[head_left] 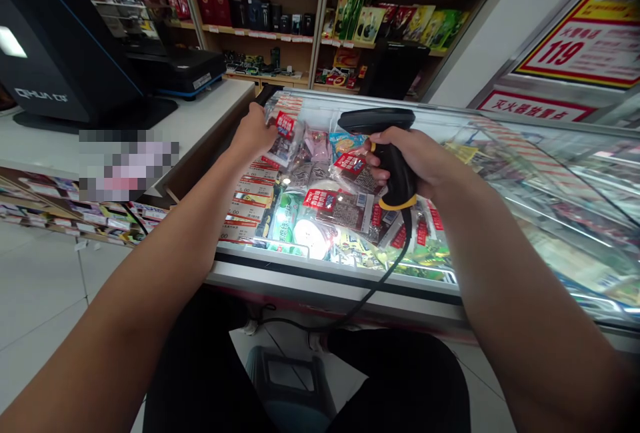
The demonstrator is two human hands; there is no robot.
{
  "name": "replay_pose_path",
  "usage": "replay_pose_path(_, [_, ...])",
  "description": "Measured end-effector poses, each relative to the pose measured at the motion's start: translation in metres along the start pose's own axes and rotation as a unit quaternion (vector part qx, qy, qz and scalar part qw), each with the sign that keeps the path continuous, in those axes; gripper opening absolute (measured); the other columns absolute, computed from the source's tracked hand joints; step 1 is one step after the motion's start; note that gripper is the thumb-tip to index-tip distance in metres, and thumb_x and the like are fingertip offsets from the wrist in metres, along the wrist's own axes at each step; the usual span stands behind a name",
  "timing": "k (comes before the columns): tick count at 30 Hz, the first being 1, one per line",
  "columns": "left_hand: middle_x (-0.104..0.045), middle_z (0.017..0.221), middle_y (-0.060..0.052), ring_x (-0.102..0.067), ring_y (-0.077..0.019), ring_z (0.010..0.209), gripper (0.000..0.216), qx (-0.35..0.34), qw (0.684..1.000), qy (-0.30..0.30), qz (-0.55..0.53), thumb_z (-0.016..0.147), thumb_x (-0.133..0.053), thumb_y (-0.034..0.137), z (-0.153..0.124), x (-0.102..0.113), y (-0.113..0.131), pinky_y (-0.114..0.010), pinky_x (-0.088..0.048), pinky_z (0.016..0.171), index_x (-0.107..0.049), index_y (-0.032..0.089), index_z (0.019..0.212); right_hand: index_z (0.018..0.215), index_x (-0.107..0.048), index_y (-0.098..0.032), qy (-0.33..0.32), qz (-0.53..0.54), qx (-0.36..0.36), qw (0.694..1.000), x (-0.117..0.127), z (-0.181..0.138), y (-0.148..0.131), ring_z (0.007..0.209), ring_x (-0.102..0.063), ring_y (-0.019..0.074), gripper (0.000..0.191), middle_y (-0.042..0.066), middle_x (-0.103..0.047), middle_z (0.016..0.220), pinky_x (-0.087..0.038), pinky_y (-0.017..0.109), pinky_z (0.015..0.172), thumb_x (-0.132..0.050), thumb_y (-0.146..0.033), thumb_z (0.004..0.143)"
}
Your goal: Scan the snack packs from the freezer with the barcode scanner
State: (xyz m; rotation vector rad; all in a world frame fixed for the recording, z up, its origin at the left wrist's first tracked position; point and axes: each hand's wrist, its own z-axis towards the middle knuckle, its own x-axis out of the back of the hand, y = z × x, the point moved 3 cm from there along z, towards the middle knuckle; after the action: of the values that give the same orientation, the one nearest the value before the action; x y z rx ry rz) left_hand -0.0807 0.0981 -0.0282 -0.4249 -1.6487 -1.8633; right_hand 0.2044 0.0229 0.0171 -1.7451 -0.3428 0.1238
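Note:
My right hand [413, 156] is wrapped round the grip of a black and yellow barcode scanner [395, 170], its head tilted to the left over the freezer. A black cable [373, 300] hangs from its base down past the freezer's front. At the freezer's far left corner, my left hand [254, 132] pinches the edge of a clear plastic food packet [284, 136] with a red label. Below the scanner lie similar red-labelled packets [340, 210]. A green packet [284, 220] and a round white-lidded item [311, 238] are near the front.
Price labels [243, 203] line the freezer's left side, and its glass lid [565, 200] covers the right part. A counter [210, 110] with a black checkout terminal [65, 53] stands at left. Stocked shelves [260, 20] are behind. A grey stool [290, 380] sits between my legs.

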Motion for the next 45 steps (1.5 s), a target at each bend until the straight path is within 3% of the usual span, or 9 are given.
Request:
replay_pose_path(4, [-0.058,0.14,-0.026,-0.05,-0.0493,0.137,0.062,0.009,0.981,0.022,0.191,0.078,-0.072,0.024,-0.009,0.008,0.001,-0.064,-0.04,0.111,-0.052,0.016,0.136,0.086,-0.052,-0.024,0.013,0.009,-0.001,1.0,0.002,0.002,-0.001,0.051,-0.045,0.013,0.023,0.0,-0.05,0.069,-0.042,0.028,0.043,-0.072,-0.033,0.081])
replay_pose_path(7, [-0.044,0.153,-0.029,-0.034,-0.0538,0.147,0.055,-0.051,0.961,0.006,0.27,0.077,-0.076,0.029,-0.021,0.003,0.015,-0.068,-0.033,0.116,-0.061,0.012,0.127,0.088,-0.052,-0.024,0.034,0.014,0.016,0.999,0.003,0.003,-0.002,0.051,-0.045,0.0127,0.022,-0.001,-0.05,0.069,-0.042,0.028,0.043,-0.071,-0.031,0.082])
replay_pose_path(12, [-0.05,0.151,-0.014,-0.039,-0.0424,0.149,0.05,-0.216,0.906,-0.314,0.186,0.081,-0.072,0.055,-0.052,-0.035,0.037,-0.061,-0.034,0.12,-0.069,0.026,0.122,0.086,-0.05,-0.024,0.067,0.029,0.065,0.995,0.008,0.004,-0.007,0.05,-0.042,0.0121,0.017,-0.002,-0.048,0.068,-0.042,0.028,0.046,-0.065,-0.032,0.085])
replay_pose_path(14, [-0.048,0.153,-0.012,-0.037,-0.0425,0.15,0.061,-0.245,0.882,-0.361,0.179,0.073,-0.077,0.062,-0.063,-0.047,0.041,-0.061,-0.034,0.12,-0.068,0.03,0.124,0.085,-0.049,-0.025,0.056,0.029,0.068,0.996,0.01,0.005,-0.007,0.05,-0.042,0.0123,0.019,-0.002,-0.048,0.068,-0.042,0.028,0.046,-0.066,-0.034,0.084])
replay_pose_path(18, [-0.055,0.139,-0.015,-0.05,-0.0427,0.134,0.061,-0.266,0.878,-0.351,0.186,0.069,-0.078,0.066,-0.069,-0.054,0.047,-0.056,-0.045,0.108,-0.067,0.023,0.111,0.085,-0.049,-0.025,0.047,0.016,0.057,0.997,0.01,0.006,-0.004,0.051,-0.043,0.0127,0.02,-0.002,-0.048,0.069,-0.041,0.028,0.046,-0.067,-0.034,0.084])
replay_pose_path(24, [-0.065,0.091,-0.004,-0.062,-0.0246,0.087,0.033,-0.231,0.911,-0.328,0.093,0.075,-0.078,0.05,-0.042,-0.019,0.044,-0.036,-0.048,0.086,-0.067,0.025,0.092,0.083,-0.054,-0.022,-0.055,-0.036,0.007,0.998,0.011,0.001,-0.001,0.053,-0.042,0.011,0.014,-0.001,-0.047,0.071,-0.039,0.027,0.046,-0.067,-0.029,0.086])
replay_pose_path(31, [-0.066,0.087,-0.001,-0.063,-0.0208,0.086,0.027,-0.187,0.932,-0.306,0.048,0.074,-0.078,0.038,-0.011,0.012,0.016,-0.03,-0.047,0.083,-0.075,0.027,0.099,0.076,-0.056,-0.019,-0.146,-0.159,-0.012,0.976,0.026,-0.01,0.0,0.051,-0.046,0.0108,0.024,0.001,-0.051,0.066,-0.036,0.024,0.044,-0.074,-0.031,0.087])
replay_pose_path(37, [-0.073,0.099,-0.001,-0.068,-0.0226,0.102,0.032,-0.132,0.952,-0.272,0.039,0.071,-0.076,0.021,-0.012,0.015,0.018,-0.031,-0.048,0.094,-0.078,0.025,0.102,0.071,-0.059,-0.017,-0.154,-0.266,-0.025,0.951,0.029,-0.014,-0.001,0.05,-0.049,0.0124,0.032,0.006,-0.056,0.059,-0.038,0.023,0.042,-0.076,-0.038,0.088])
replay_pose_path(45, [-0.073,0.101,-0.001,-0.066,-0.0217,0.1,0.029,-0.177,0.946,-0.268,0.036,0.076,-0.075,0.025,-0.011,0.013,0.016,-0.031,-0.047,0.091,-0.08,0.029,0.104,0.07,-0.058,-0.017,-0.149,-0.272,0.001,0.951,0.028,-0.011,-0.001,0.048,-0.048,0.0112,0.029,0.003,-0.052,0.058,-0.04,0.023,0.042,-0.074,-0.031,0.09])
